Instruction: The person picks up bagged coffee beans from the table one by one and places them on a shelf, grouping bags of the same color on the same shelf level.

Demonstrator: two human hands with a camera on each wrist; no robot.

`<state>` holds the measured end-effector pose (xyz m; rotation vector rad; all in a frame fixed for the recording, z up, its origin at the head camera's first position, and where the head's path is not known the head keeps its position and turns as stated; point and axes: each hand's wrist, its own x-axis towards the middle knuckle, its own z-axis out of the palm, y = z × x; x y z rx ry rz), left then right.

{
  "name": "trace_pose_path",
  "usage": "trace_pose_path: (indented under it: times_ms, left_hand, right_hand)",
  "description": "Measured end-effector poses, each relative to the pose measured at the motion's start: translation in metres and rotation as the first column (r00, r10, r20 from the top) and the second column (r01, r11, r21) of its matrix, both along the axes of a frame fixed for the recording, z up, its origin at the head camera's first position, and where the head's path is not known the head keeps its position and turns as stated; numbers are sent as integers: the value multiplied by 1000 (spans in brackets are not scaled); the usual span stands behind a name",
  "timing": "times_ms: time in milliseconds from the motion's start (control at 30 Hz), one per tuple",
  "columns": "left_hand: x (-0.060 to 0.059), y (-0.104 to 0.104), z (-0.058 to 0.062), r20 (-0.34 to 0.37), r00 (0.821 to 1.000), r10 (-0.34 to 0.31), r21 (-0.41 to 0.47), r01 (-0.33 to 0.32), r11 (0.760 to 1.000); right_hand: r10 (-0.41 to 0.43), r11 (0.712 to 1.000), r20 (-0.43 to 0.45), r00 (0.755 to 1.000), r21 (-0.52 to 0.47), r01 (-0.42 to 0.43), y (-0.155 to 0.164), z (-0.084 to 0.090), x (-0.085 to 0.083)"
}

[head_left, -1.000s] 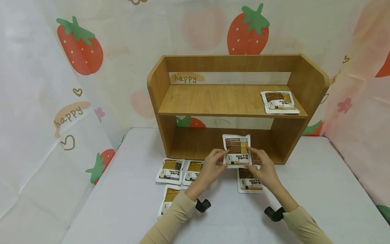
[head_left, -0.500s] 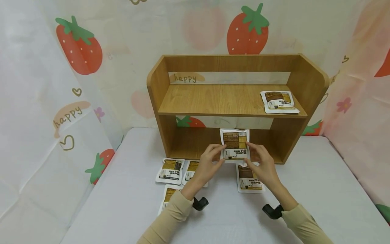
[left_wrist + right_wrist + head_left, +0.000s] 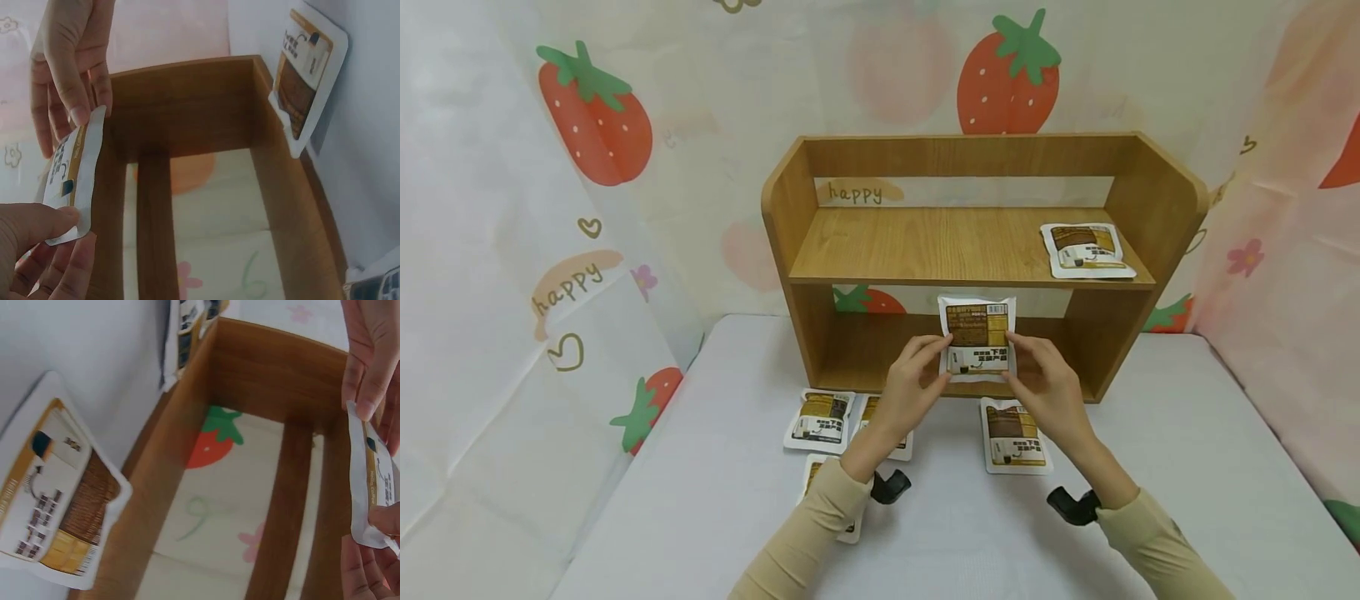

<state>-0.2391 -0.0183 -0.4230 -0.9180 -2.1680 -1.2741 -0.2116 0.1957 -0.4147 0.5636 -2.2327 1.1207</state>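
Head view: both hands hold one packet [image 3: 977,337] up in the air in front of the shelf [image 3: 970,250], about level with the gap between its upper board and its floor; the left hand [image 3: 910,392] pinches the packet's left edge between thumb and fingers; the right hand [image 3: 1045,392] pinches its right edge the same way; the packet faces the camera, its long axis upright, and lies between the two sets of fingers, neither hand plainly nearer; a second packet [image 3: 1086,250] lies flat at the right end of the upper board, up and to the right of the held one; more packets [image 3: 820,419] lie on the tabletop [image 3: 1187,467] left of the hands, and another packet [image 3: 1013,435] lies just below the right hand.

Left wrist view: the held packet shows edge-on, its lower corner pinched by the near hand's thumb and fingers [image 3: 59,219], its upper edge by the far hand's fingers [image 3: 78,112]; the wood of the shelf stands behind.

Right wrist view: the held packet again shows edge-on at the right border, pinched top and bottom; one packet lies on the tabletop at the left.
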Motion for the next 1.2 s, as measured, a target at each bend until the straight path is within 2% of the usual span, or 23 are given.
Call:
trace_pose_path:
  times_ms: [200, 333, 600, 867, 1200]
  left_hand:
    - [-2, -1, 13, -30, 999, 21, -38, -23, 999]
    - [-3, 1, 21, -38, 999, 13, -38, -15, 999]
    - [-6, 3, 38, -73, 997, 20, -32, -22, 999]
    - [-12, 3, 48, -181, 982, 54, -73, -68, 995]
    - [-18, 1, 61, -171, 984, 41, -79, -55, 995]
  right_hand:
    - [13, 999, -22, 1000, 35, -12, -2, 14, -2]
    - [9, 999, -29, 1000, 48, -8, -1, 21, -3]
    - [-10, 998, -113, 994, 56, 16, -2, 35, -9]
    - [4, 997, -208, 978, 72, 11, -1, 47, -18]
    - [-8, 990, -194, 981, 135, 34, 0, 56, -24]
